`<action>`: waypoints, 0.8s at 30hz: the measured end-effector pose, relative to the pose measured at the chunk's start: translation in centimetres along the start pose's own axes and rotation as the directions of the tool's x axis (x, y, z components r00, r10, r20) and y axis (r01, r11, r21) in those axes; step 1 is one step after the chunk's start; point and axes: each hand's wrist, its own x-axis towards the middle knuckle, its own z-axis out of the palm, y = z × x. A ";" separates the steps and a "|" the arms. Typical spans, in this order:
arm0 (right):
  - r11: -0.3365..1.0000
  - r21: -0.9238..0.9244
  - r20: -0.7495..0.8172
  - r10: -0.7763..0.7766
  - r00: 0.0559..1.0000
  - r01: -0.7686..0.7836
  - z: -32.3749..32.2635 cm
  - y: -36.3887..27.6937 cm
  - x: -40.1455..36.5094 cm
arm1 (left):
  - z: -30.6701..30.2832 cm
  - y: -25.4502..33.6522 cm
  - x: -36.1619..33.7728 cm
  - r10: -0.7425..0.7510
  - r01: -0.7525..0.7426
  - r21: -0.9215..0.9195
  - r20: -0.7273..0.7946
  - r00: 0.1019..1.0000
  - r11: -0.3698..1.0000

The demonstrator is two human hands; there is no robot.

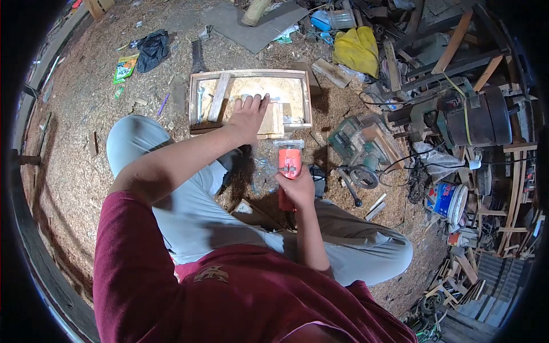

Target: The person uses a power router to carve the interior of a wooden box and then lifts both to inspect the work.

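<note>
My left hand rests palm down at the near side of a shallow wooden frame, its fingers stretched out and slightly apart over pale wood. Beside it, a light wooden piece lies across the frame's near edge. My right hand is wrapped around a red power tool with a silver metal plate at its front end. That plate sits close to the near edge of the wood. Part of the tool's body is hidden under my right hand.
A green machine with a handwheel stands to the right, near a larger belt-and-pulley machine. A paint bucket and scrap wood are further right. A yellow sack and black plastic bag lie beyond. Sawdust covers the ground.
</note>
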 end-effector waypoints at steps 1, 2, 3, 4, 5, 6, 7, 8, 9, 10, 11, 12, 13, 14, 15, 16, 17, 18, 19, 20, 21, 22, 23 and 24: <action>1.000 0.008 0.003 -0.004 1.000 0.004 0.0 0.1 0.1 | 0.0 0.0 0.0 0.001 -0.001 -0.001 0.002 1.000 1.000; 1.000 0.017 0.005 -0.008 1.000 0.008 0.0 0.1 0.2 | 0.0 0.0 0.0 0.003 -0.003 -0.001 0.003 1.000 1.000; 1.000 -0.002 0.003 -0.008 1.000 0.008 0.0 0.2 0.2 | -0.2 0.0 0.0 0.003 -0.003 -0.006 0.008 1.000 1.000; 1.000 -0.019 0.001 -0.008 1.000 0.008 0.1 0.2 0.2 | -0.4 0.0 0.0 0.003 -0.003 -0.011 0.013 1.000 1.000; 0.999 -0.037 -0.001 -0.007 1.000 0.007 0.2 0.2 0.2 | -0.5 0.0 -0.1 0.003 -0.002 -0.016 0.020 1.000 1.000; 0.999 -0.047 0.002 -0.014 1.000 0.014 0.2 0.0 0.1 | -0.4 0.0 -0.1 0.004 -0.004 -0.007 0.015 1.000 1.000; 0.998 -0.059 0.004 -0.022 1.000 0.022 0.1 -0.2 -0.1 | -0.3 0.0 -0.1 0.005 -0.005 0.002 0.009 1.000 1.000; 0.997 -0.071 0.006 -0.030 1.000 0.030 0.1 -0.4 -0.2 | -0.2 0.0 -0.1 0.007 -0.007 0.010 0.002 1.000 1.000; 0.997 -0.071 0.000 -0.036 0.999 0.036 0.2 -0.3 -0.2 | -0.3 0.0 -0.1 0.004 -0.004 0.006 0.011 1.000 1.000; 0.996 -0.072 -0.005 -0.043 0.999 0.043 0.4 -0.1 -0.2 | -0.4 0.1 -0.1 0.001 -0.001 0.003 0.019 1.000 1.000; 0.996 -0.072 -0.011 -0.051 0.999 0.050 0.5 0.1 -0.1 | -0.6 0.1 -0.2 -0.002 0.002 0.000 0.027 1.000 1.000; 0.996 -0.070 0.000 -0.048 0.999 0.048 0.6 0.4 0.0 | -0.5 0.1 -0.1 -0.003 0.003 0.003 0.026 1.000 1.000; 0.997 -0.068 0.011 -0.045 0.999 0.046 0.7 0.5 0.2 | -0.4 0.1 -0.1 -0.003 0.003 0.006 0.025 1.000 1.000; 0.997 -0.066 0.021 -0.042 0.999 0.043 0.7 0.7 0.3 | -0.2 0.1 0.0 -0.003 0.003 0.009 0.024 1.000 1.000; 0.996 -0.075 0.014 -0.042 0.999 0.043 0.6 0.5 0.2 | -0.3 0.1 0.0 -0.003 0.003 0.005 0.029 1.000 1.000; 0.995 -0.085 0.008 -0.043 0.999 0.044 0.5 0.2 0.0 | -0.4 0.1 0.0 -0.003 0.003 0.001 0.033 0.999 1.000; 0.995 -0.094 0.001 -0.045 0.999 0.045 0.5 0.0 -0.1 | -0.5 0.1 0.0 -0.004 0.004 -0.003 0.037 0.999 1.000; 0.995 -0.087 0.005 -0.044 0.999 0.044 0.5 0.0 0.0 | -0.4 0.1 0.0 -0.006 0.006 -0.003 0.030 1.000 1.000; 0.996 -0.080 0.008 -0.043 0.999 0.043 0.6 0.1 0.0 | -0.2 0.0 0.0 -0.007 0.007 -0.004 0.023 1.000 1.000; 0.996 -0.074 0.011 -0.041 0.999 0.042 0.6 0.2 0.0 | -0.1 0.1 0.0 -0.008 0.008 -0.006 0.016 1.000 1.000; 0.996 -0.081 0.012 -0.041 0.999 0.042 0.5 0.1 0.0 | -0.1 0.1 0.1 -0.009 0.009 -0.006 0.018 1.000 1.000; 0.995 -0.088 0.013 -0.041 0.999 0.042 0.4 -0.2 -0.1 | -0.2 0.1 0.1 -0.010 0.011 -0.006 0.020 1.000 1.000; 0.995 -0.095 0.015 -0.040 0.999 0.042 0.3 -0.4 -0.1 | -0.2 0.1 0.0 -0.013 0.013 -0.007 0.022 1.000 1.000; 0.994 -0.101 0.014 -0.039 0.999 0.040 0.3 -0.4 -0.1 | -0.2 0.1 0.0 -0.011 0.011 -0.010 0.020 1.000 1.000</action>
